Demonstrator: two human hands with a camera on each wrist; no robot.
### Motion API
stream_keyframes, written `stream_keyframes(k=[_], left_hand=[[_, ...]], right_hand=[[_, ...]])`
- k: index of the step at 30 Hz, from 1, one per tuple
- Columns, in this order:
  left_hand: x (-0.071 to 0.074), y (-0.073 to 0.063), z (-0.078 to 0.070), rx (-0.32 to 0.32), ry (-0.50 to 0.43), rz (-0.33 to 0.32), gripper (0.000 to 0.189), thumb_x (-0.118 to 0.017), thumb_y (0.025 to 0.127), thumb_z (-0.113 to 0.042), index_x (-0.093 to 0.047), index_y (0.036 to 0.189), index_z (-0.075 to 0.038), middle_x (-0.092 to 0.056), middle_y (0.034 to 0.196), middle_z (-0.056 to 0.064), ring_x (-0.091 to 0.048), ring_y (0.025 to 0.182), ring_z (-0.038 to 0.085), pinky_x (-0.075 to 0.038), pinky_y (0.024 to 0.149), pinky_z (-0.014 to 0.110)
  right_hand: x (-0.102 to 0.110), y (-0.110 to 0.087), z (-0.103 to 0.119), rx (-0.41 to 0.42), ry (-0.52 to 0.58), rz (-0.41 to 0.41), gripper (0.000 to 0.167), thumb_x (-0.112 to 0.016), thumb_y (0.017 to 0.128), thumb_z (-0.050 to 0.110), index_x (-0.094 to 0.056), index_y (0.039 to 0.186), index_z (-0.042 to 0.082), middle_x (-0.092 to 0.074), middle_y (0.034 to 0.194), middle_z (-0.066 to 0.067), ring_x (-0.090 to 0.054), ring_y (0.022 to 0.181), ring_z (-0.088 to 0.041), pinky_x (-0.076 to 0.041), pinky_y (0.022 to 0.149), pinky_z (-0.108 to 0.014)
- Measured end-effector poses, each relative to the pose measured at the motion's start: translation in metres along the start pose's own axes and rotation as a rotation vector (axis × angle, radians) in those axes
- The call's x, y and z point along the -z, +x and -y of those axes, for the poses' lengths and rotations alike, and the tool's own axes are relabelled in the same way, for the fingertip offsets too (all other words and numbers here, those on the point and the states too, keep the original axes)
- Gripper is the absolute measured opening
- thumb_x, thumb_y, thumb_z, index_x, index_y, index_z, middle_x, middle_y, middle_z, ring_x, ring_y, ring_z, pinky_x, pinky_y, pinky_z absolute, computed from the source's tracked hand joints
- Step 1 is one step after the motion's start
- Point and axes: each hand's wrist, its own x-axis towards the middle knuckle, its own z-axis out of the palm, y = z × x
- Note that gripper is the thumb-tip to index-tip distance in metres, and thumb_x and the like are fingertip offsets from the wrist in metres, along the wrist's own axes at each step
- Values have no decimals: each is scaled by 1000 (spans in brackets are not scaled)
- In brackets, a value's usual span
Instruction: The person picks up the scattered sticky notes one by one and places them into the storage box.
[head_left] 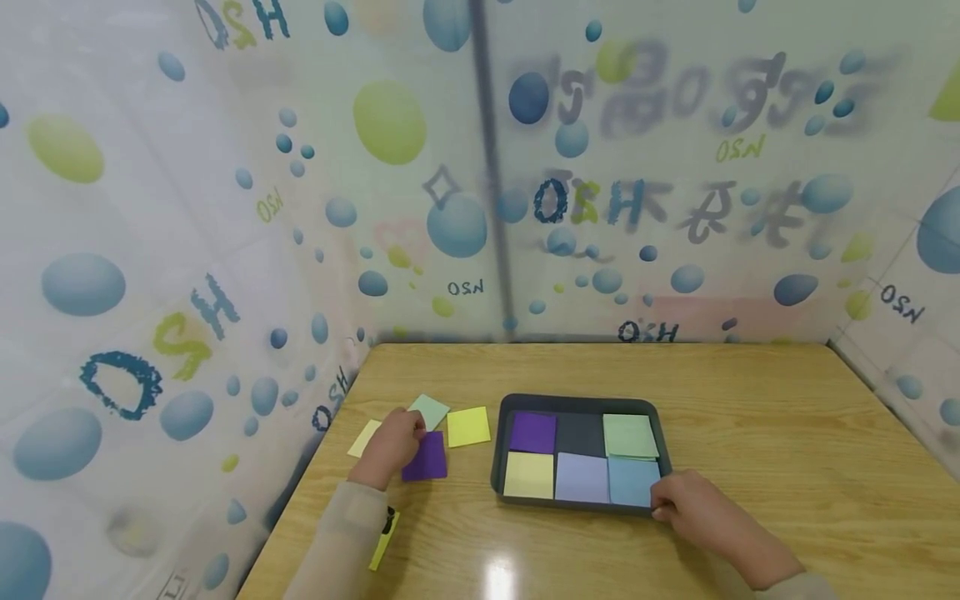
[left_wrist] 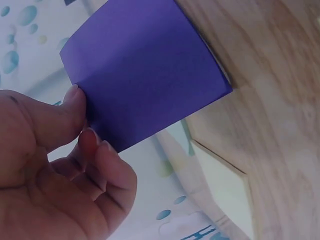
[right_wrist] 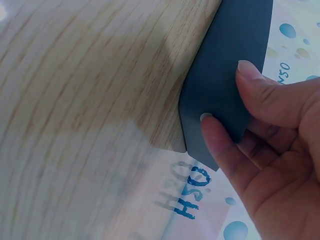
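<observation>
My right hand (head_left: 693, 508) grips the dark tray (head_left: 580, 433) at its near right corner, thumb and forefinger set against the outer wall and the other fingers curled. Left of the tray and well apart from it, my left hand (head_left: 392, 446) pinches one edge of a purple square (head_left: 427, 457) between thumb and fingers; the rest of that square sticks out towards the tray. A yellow square (head_left: 468, 427) lies between it and the tray's left rim, its corner near the purple one, with wood showing before the rim. Farther left of the tray are a pale green square (head_left: 430, 412) and a cream square (head_left: 363, 439), both partly behind my hand, so there is little room for my fingers on that side. Inside the tray, the far row has a second purple square (head_left: 533, 433) at the left and a light green square (head_left: 630, 436) at the right, with a gap of dark floor as wide as a square between them. The near row sits edge to edge: a pale yellow square (head_left: 529, 475), a lavender square (head_left: 582, 478) and a blue square (head_left: 633, 482). Right of the tray, the table (head_left: 757, 425) runs on widely to its edge.
</observation>
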Motion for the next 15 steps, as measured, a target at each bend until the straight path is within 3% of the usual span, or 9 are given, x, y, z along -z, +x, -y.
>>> stream_keyframes(k=[7, 15], left_hand=[[7, -2, -16, -53, 41, -4, 10, -61, 99, -6, -67, 91, -6, -56, 86, 6, -50, 74, 16, -49, 67, 33], [8, -1, -23, -66, 60, -14, 9, -62, 98, -6, -69, 93, -5, -58, 88, 7, -52, 76, 16, -51, 68, 34]], right_hand=[[0, 0, 0, -15, -1, 7, 17, -75, 86, 4, -69, 75, 16, -60, 72, 10, -48, 69, -7, -47, 62, -26], [0, 2, 3, -73, -1, 14, 18, -75, 86, 4, -69, 76, 16, -59, 73, 8, -49, 71, -11, -49, 66, -29]])
